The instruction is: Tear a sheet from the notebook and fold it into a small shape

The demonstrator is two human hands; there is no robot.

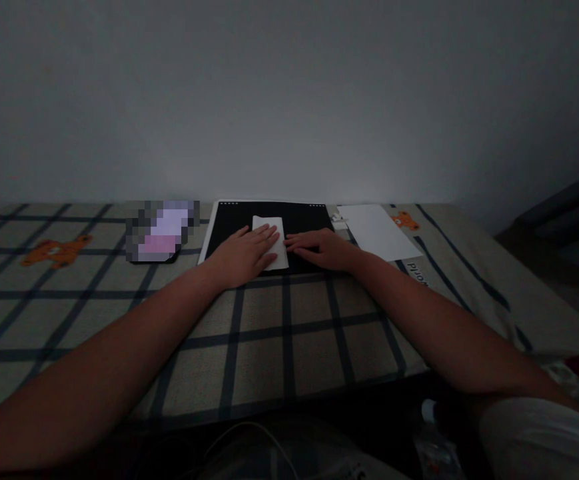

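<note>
A folded sheet of white paper (270,225) lies on a black board (229,223) with a pale edge. My left hand (248,253) rests flat across the paper with its fingers spread, covering part of it. Just right of the paper, my right hand (318,249) lies low over the board with its fingers stretched out. Its fingertips reach the paper's right edge; whether they touch it I cannot tell.
A white sheet (379,232) lies right of the board, beside a small white object (339,222). A phone-like object (162,230), pixelated, is at left. The checked tablecloth (264,333) covers the table against a wall. Below the front edge stands a plastic bottle (436,447).
</note>
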